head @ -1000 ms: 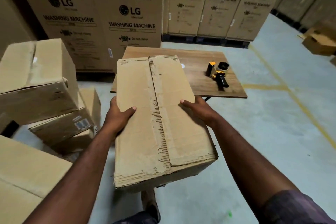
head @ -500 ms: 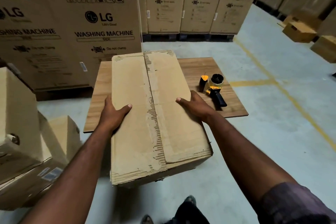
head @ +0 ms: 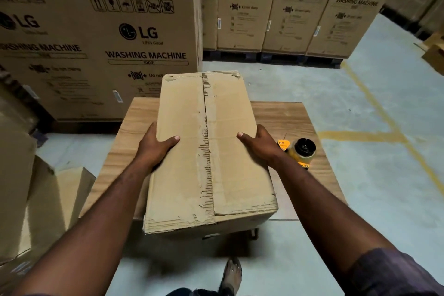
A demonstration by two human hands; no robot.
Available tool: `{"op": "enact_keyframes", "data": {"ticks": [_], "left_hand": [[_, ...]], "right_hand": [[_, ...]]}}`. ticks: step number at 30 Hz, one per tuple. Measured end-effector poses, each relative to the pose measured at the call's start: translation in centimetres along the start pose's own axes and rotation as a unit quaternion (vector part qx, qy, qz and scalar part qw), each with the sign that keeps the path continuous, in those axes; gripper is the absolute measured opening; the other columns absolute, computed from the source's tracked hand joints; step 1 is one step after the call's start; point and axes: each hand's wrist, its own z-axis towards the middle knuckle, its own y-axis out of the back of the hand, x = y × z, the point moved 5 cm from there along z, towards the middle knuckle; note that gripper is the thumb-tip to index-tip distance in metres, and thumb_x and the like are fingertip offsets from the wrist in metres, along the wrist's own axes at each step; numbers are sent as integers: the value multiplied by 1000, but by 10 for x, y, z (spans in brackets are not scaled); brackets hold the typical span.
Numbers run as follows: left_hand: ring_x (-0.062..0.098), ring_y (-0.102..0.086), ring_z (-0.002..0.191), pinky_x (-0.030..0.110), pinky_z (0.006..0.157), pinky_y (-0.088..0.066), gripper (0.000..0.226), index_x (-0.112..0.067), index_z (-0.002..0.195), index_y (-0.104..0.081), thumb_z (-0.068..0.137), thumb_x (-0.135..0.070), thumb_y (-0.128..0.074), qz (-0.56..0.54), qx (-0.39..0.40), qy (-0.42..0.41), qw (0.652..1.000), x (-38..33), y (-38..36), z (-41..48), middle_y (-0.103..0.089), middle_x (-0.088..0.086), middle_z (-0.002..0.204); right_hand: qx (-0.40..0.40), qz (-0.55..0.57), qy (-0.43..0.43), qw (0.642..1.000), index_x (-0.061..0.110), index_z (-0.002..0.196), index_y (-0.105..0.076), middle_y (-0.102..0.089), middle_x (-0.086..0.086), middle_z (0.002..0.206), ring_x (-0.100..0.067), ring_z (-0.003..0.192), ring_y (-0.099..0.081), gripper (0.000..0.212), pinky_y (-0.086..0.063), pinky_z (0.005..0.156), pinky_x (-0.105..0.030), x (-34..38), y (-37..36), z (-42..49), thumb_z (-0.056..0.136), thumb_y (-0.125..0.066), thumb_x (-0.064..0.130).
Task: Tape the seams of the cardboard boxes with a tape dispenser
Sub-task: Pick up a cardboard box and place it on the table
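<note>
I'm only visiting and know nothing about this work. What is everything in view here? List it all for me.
box: one, brown, held over the table between both hands
tape dispenser: one, yellow and black, on the table right of the box
table: one, wood-brown, under the box
washing-machine cartons: several, brown, stacked behind the table
loose boxes: a few, brown, on the grey floor at left
lines: yellow, on the floor at right
foot: one, bottom centre
left hand: grips the box's left side, thumb on top
right hand: grips the box's right side, thumb on top
</note>
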Motion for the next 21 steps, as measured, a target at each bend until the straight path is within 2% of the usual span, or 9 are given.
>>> {"op": "enact_keyframes", "data": {"ticks": [5, 9, 11, 12, 14, 15, 17, 19, 21], "left_hand": [[19, -65, 105, 33, 90, -51, 56, -22, 131, -56, 81, -25, -82, 33, -10, 2, 999, -10, -19, 45, -68, -2, 118], [17, -63, 102, 28, 85, -46, 56, -22, 131, -58, 80, -27, -83, 64, -18, 8, 998, -15, -25, 74, -68, -2, 118], [18, -63, 103, 27, 85, -46, 56, -21, 131, -59, 81, -27, -83, 76, -21, 12, 997, -16, -24, 84, -68, -1, 119], [19, -63, 106, 27, 87, -45, 56, -20, 131, -58, 81, -26, -82, 91, -26, 13, 995, -17, -24, 88, -68, 0, 122], [23, -55, 123, 29, 98, -42, 61, -14, 139, -52, 85, -23, -78, 167, -54, 5, 984, -24, -30, 88, -58, 7, 139], [25, -45, 135, 31, 109, -36, 67, -10, 146, -46, 87, -21, -75, 210, -58, -11, 976, -32, -41, 80, -46, 11, 151], [26, -24, 149, 36, 122, -18, 76, -7, 153, -34, 89, -24, -71, 241, -3, -72, 968, -53, -86, 51, -25, 13, 163], [23, -6, 154, 41, 125, -4, 90, -6, 158, -18, 91, -41, -67, 241, 108, -119, 957, -70, -145, 2, -7, 12, 167], [23, 14, 154, 46, 124, 8, 114, -5, 158, 9, 87, -61, -60, 289, 173, -114, 935, -72, -191, -44, 18, 13, 165]], "right_hand": [[11, 2, 6, 1000, 14, 131, -59, -74, 0, 119, -17, 107, -72, 70, -57, 98, -45, -19, 6, 57, 75, -77, 51], [-2, 27, -16, 1000, 17, 131, -55, -72, 2, 120, -16, 109, -70, 81, -55, 100, -48, -42, 4, 96, 67, -78, 62], [-14, 11, -28, 999, 17, 131, -55, -71, 1, 121, -17, 110, -69, 77, -55, 100, -46, -28, 1, 92, 71, -78, 58], [-28, -6, -31, 999, 15, 132, -54, -69, 0, 123, -19, 112, -68, 70, -54, 100, -41, -21, -1, 89, 77, -79, 51], [-66, -94, 29, 993, 9, 139, -49, -59, -10, 136, -27, 127, -57, 58, -45, 101, -31, -1, -6, 81, 91, -72, 31], [-85, -176, 82, 977, 6, 145, -43, -48, -16, 147, -31, 138, -45, 59, -38, 107, -31, 11, -9, 76, 96, -66, 27], [-65, -344, 191, 917, 6, 155, -32, -24, -17, 165, -32, 153, -19, 62, -21, 123, -42, 29, -21, 72, 101, -53, 27], [45, -434, 229, 870, 12, 157, -31, -19, -10, 169, -29, 156, -11, 59, -12, 125, -53, 32, -32, 76, 104, -41, 36], [120, -479, 226, 840, 17, 158, -32, -18, -7, 169, -27, 157, -10, 58, -9, 125, -53, 29, -30, 82, 105, -31, 42]]}}
